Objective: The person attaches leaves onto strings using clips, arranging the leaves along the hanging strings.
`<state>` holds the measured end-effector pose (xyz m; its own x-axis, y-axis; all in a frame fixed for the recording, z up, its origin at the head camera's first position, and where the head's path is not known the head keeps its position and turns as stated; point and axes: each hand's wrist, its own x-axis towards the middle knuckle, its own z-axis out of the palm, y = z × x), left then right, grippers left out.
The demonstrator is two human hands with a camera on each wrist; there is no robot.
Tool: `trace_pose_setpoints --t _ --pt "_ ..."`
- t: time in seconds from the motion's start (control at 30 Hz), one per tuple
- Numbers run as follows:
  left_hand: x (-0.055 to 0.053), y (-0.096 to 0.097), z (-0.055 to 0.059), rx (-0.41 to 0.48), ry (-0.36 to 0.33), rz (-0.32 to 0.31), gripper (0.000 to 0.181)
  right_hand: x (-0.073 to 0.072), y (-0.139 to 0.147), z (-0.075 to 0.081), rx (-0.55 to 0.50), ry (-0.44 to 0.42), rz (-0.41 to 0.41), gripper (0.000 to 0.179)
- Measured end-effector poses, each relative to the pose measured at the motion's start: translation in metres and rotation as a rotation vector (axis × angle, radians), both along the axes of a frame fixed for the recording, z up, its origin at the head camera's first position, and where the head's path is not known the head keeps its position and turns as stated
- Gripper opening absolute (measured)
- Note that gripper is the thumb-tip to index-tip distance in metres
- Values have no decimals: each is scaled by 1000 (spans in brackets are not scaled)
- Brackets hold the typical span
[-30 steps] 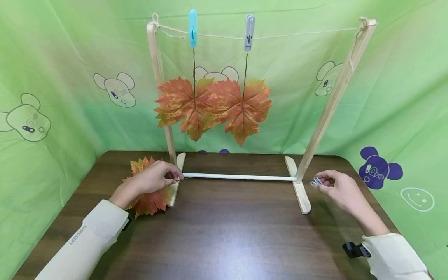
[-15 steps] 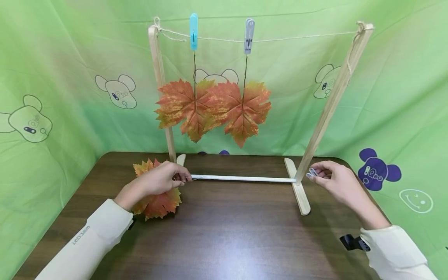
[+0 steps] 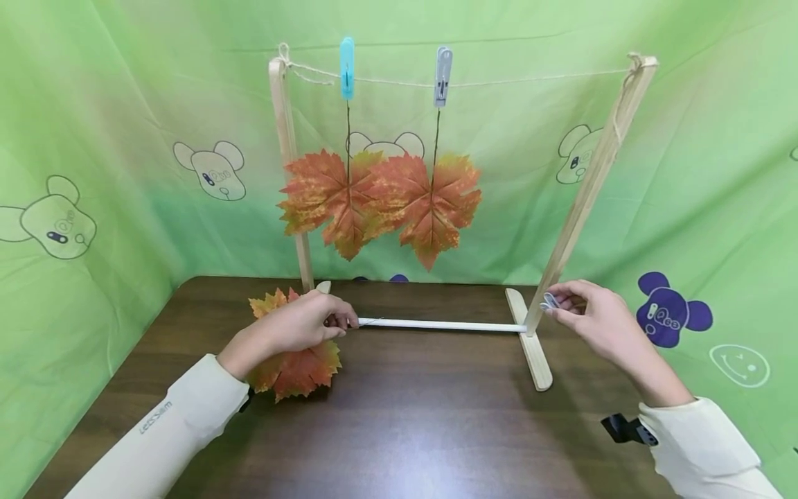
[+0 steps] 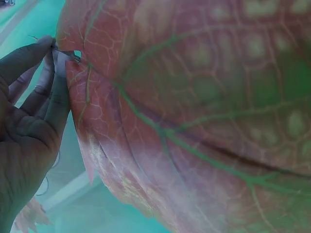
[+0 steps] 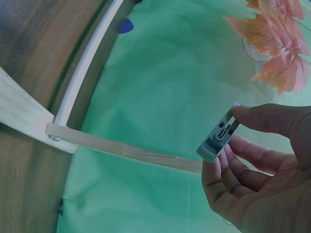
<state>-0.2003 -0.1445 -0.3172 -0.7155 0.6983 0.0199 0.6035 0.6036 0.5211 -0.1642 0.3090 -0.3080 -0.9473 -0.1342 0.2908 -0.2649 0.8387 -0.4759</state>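
Note:
In the head view my left hand (image 3: 305, 322) pinches the thin stem of an orange artificial maple leaf (image 3: 302, 371), which hangs under the hand and forearm. The left wrist view has this leaf (image 4: 160, 121) close up, its stem between thumb and fingers. At the right post my right hand (image 3: 592, 315) holds a grey clothespin (image 5: 221, 133) between thumb and fingers. Two similar leaves hang side by side from the string (image 3: 530, 80): the left leaf (image 3: 327, 197) by a blue clothespin (image 3: 347, 69), the right leaf (image 3: 433, 201) by a grey clothespin (image 3: 442, 77).
A wooden stand carries the string between its left post (image 3: 283, 118) and right post (image 3: 598, 166). Low down, a white rod (image 3: 442, 325) joins the feet. The stand is on a brown table (image 3: 405, 416), with green printed fabric (image 3: 499, 138) behind and at the sides.
My left hand has moved right with the leaf, away from the left post's foot. My right hand has risen slightly and shifted left with the clothespin. The head view has tilted up a little.

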Motion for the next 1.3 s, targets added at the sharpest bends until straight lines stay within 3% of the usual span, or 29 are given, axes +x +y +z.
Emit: trace_pose_setpoints --t 0.17,0.4,0.73,1.3 --pt "1 8 6 -11 26 9 19 3 -3 5 2 26 11 27" --pt "-1 23 9 41 48 -12 18 0 -9 15 -4 72 35 27" --pt "-5 46 14 73 82 5 18 -3 -17 25 -50 125 62 27" --pt "-5 91 30 242 145 57 12 0 -29 38 -115 196 108 25"
